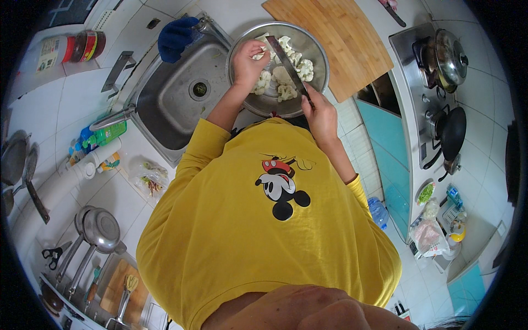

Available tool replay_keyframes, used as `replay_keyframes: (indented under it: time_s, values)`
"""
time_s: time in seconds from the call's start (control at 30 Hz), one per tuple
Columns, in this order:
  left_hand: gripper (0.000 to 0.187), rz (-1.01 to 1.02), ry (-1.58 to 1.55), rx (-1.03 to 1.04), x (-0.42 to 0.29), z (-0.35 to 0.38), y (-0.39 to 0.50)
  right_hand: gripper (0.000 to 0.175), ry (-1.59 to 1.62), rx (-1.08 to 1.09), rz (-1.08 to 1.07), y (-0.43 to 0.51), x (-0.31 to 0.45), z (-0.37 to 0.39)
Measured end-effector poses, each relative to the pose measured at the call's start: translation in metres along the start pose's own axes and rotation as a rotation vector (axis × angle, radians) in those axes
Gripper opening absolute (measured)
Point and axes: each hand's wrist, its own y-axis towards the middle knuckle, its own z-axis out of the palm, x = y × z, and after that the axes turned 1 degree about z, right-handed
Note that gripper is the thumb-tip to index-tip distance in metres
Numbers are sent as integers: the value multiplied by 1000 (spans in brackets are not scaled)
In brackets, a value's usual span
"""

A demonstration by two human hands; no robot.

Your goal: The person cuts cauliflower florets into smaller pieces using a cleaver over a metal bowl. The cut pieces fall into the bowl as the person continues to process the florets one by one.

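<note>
A wide stainless steel bowl [317,86] rests in front of my body, holding several cauliflower florets [305,70]. Over its left side, my left hand [248,64] pinches a cauliflower piece [259,55] between thumb and fingers, which partly cover it. My right hand [319,111] grips the handle of a kitchen knife [286,64] at the bowl's lower right. The dark blade slants up and left across the bowl, its far end close to my left fingertips. Whether the blade touches the held piece cannot be made out.
Left of the bowl is a steel sink [165,95] with a blue cloth [175,39] by its corner. A bamboo cutting board [334,41] lies beyond the bowl to the right. Farther right, a gas stove [412,62] carries a lidded pot [451,60] and a black pan [453,133].
</note>
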Motion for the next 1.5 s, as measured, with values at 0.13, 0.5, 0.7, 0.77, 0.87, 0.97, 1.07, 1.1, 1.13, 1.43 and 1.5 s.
replay_keyframes:
  time_s: [0.13, 0.5, 0.7, 0.77, 0.87, 0.97, 1.07, 1.1, 1.13, 1.43, 1.5]
  values:
    - [28, 13, 47, 7, -7, -1, -2, 36, 19, 3, 21, 1, 0, 2]
    - [27, 4, 122, 29, -13, 6, -5, 33, 74, 26, 99, 15, -5, 12]
    - [27, 10, 122, 25, -12, 6, -4, 31, 102, 55, 123, 25, -7, 15]
    - [27, 26, 115, 29, -9, 6, -2, 30, 132, 52, 108, 30, -9, 18]
    - [26, 48, 120, 42, -5, 4, 1, 30, 156, 73, 125, 38, -11, 21]
    - [26, 90, 173, 64, -7, 5, 4, 31, 126, 90, 156, 45, -13, 25]
    - [27, 172, 264, 108, -13, 7, 3, 32, 111, 80, 157, 56, -16, 32]
    - [28, 192, 278, 124, -15, 9, 2, 33, 104, 65, 142, 59, -16, 36]
    - [28, 211, 291, 140, -16, 11, -1, 33, 94, 54, 133, 62, -17, 38]
    - [17, -403, -317, -13, 20, 9, 0, 33, 148, -69, 80, 64, -30, 37]
    - [12, -569, -693, 18, 28, 3, 3, 34, 172, -121, 92, 63, -34, 33]
